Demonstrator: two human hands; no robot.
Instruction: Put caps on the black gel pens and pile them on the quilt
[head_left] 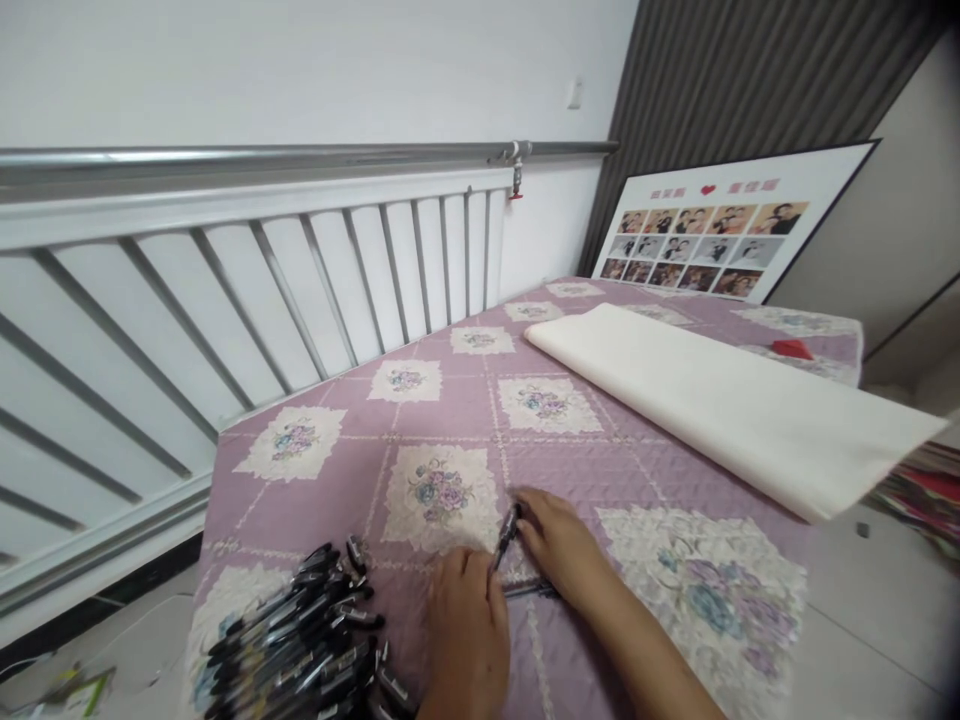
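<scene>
Both hands are together over the front of a purple flowered tablecloth. A dark pen [507,532] is held at a slant between them. Its upper end is pinched by the fingers of my right hand [555,545]. My left hand [466,610] has its fingers closed around the pen's lower end, which is partly hidden. Under the hands, another dark pen [531,590] lies on the cloth, close to my right wrist. To the left of my left hand lies a heap of black-capped pens [300,640], several of them clear-barrelled, slightly blurred.
A folded cream sheet [697,400] lies across the table's right side, with a small red object [792,348] beyond it. A photo board [697,225] leans at the far end. Along the left edge runs a white radiator [337,290] under a metal pipe [300,158].
</scene>
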